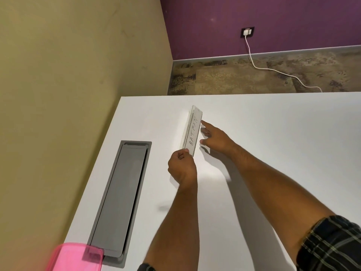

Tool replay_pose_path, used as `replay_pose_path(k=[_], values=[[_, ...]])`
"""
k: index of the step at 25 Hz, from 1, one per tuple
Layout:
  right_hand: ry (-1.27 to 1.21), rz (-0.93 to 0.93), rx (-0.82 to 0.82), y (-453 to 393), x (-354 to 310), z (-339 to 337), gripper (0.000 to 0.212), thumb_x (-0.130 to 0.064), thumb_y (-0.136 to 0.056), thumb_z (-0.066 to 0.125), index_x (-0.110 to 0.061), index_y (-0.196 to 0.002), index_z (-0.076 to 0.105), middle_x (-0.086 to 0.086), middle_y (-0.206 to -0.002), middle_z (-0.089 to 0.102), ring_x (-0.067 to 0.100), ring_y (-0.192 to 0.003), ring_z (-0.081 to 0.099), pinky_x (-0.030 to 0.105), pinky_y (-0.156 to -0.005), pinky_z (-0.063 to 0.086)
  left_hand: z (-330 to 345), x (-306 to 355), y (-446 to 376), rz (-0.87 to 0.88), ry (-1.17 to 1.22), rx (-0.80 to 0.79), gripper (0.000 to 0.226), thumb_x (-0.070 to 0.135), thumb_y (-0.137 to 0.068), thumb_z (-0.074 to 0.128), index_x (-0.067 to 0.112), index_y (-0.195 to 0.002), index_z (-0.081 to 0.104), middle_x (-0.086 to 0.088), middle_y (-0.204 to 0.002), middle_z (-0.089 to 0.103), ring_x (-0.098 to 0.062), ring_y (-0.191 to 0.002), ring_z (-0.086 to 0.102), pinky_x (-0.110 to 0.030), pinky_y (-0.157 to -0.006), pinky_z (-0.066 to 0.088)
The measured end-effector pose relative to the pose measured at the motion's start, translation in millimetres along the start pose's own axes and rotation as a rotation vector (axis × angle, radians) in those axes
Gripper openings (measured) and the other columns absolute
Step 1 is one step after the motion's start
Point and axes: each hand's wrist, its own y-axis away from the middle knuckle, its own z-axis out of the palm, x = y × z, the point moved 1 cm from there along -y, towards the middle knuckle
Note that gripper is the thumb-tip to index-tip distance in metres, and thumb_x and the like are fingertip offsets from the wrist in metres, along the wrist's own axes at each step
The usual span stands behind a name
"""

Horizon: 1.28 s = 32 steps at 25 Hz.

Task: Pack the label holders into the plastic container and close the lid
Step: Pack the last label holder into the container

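Starting at the lower left corner, a pink translucent plastic container (75,258) pokes into view, overlapping the near end of a long grey cable hatch (119,200) set flush into the white table (273,153). Right of the hatch, the left hand (182,169) pinches the near end of a clear label holder (191,131) between curled fingers and thumb. The holder stands on the table toward the far edge, well apart from the container, and carries a paper slip with "BATMAN" handwritten on it. Just right of it, the right hand (214,137) reaches in with fingers (205,123) spread and mostly straight, the tips touching or just beside the holder's face; which cannot be told. A checked sleeve (332,245) shows at the lower right. Beyond the table, a white cable (259,67) runs from a wall socket (247,32) across the mottled floor.
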Motion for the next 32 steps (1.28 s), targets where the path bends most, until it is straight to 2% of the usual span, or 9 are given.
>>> replay_pose_path(k=[4,7,10,13,18,22,25,28,32], values=[[0.051,-0.019,0.124,19,-2,-23,0.079,-0.007,-0.090,0.061,-0.024,-0.157,0.024,-0.001,-0.147,0.052,0.008,-0.112,0.059,0.008,-0.083,0.043,-13,2,6,0.024,-0.073,-0.012,0.008,0.021,-0.088,0.064,0.022,-0.084,0.070,0.009,-0.082,0.071,-0.021,-0.083,0.070,-0.027,-0.070,0.057],[-0.010,0.076,0.195,43,7,-41,0.076,-0.004,-0.092,0.054,-0.026,-0.158,0.024,-0.003,-0.136,0.055,0.013,-0.108,0.061,0.012,-0.075,0.048,-27,4,14,0.042,-0.126,-0.069,0.010,0.017,-0.088,0.061,0.022,-0.081,0.066,0.005,-0.080,0.073,-0.024,-0.083,0.072,-0.032,-0.074,0.057],[0.058,0.086,0.229,72,20,-56,0.060,-0.002,-0.088,0.056,-0.021,-0.145,0.049,0.000,-0.136,0.060,0.021,-0.115,0.061,0.028,-0.091,0.051,-40,-1,20,0.066,-0.200,-0.171,0.009,0.017,-0.090,0.060,0.020,-0.084,0.065,-0.007,-0.085,0.077,-0.025,-0.089,0.071,-0.038,-0.084,0.058],[0.110,0.097,0.281,111,31,-68,0.076,-0.007,-0.080,0.072,-0.019,-0.150,0.043,0.004,-0.130,0.061,0.022,-0.115,0.062,0.031,-0.094,0.050,-57,-4,33,0.087,-0.226,-0.253,0.011,0.015,-0.089,0.062,0.020,-0.080,0.066,-0.009,-0.088,0.076,-0.029,-0.090,0.072,-0.039,-0.085,0.059],[0.426,0.064,0.184,175,44,-84,0.091,-0.022,-0.069,0.086,-0.018,-0.150,0.044,0.005,-0.128,0.059,0.023,-0.117,0.058,0.037,-0.100,0.047,-83,-1,62,0.142,-0.369,-0.367,0.011,0.011,-0.083,0.069,0.014,-0.072,0.071,-0.007,-0.073,0.075,-0.030,-0.078,0.075,-0.043,-0.077,0.063],[0.422,0.035,0.174,233,51,-98,0.083,-0.026,-0.063,0.091,-0.022,-0.138,0.055,-0.005,-0.090,0.060,0.016,-0.083,0.060,0.030,-0.076,0.048,-101,9,96,0.177,-0.550,-0.503,0.023,0.021,-0.077,0.078,0.000,-0.072,0.069,-0.015,-0.075,0.075,-0.030,-0.070,0.073,-0.034,-0.073,0.061],[0.464,-0.016,0.146,274,55,-111,0.069,-0.032,-0.059,0.090,-0.028,-0.121,0.059,-0.009,-0.075,0.059,0.012,-0.069,0.060,0.033,-0.066,0.050,-109,17,120,-0.015,-0.550,-0.689,0.027,0.019,-0.075,0.086,0.000,-0.078,0.067,-0.017,-0.076,0.072,-0.027,-0.061,0.069,-0.034,-0.076,0.060],[0.598,-0.088,0.114,318,59,-122,0.065,-0.050,-0.058,0.089,-0.036,-0.112,0.054,-0.012,-0.088,0.057,0.009,-0.071,0.059,0.031,-0.061,0.047,-125,20,144,-0.114,-0.596,-0.868,0.030,0.016,-0.077,0.087,-0.006,-0.089,0.070,-0.020,-0.083,0.075,-0.024,-0.066,0.069,-0.033,-0.080,0.060],[0.696,-0.229,0.086,374,69,-129,0.068,-0.067,-0.055,0.083,-0.040,-0.107,0.049,-0.022,-0.108,0.043,0.002,-0.075,0.059,0.025,-0.060,0.047,-147,18,169,-0.104,-0.675,-1.064,0.027,0.019,-0.078,0.087,-0.001,-0.080,0.068,-0.019,-0.083,0.077,-0.026,-0.085,0.067,-0.026,-0.079,0.057]])
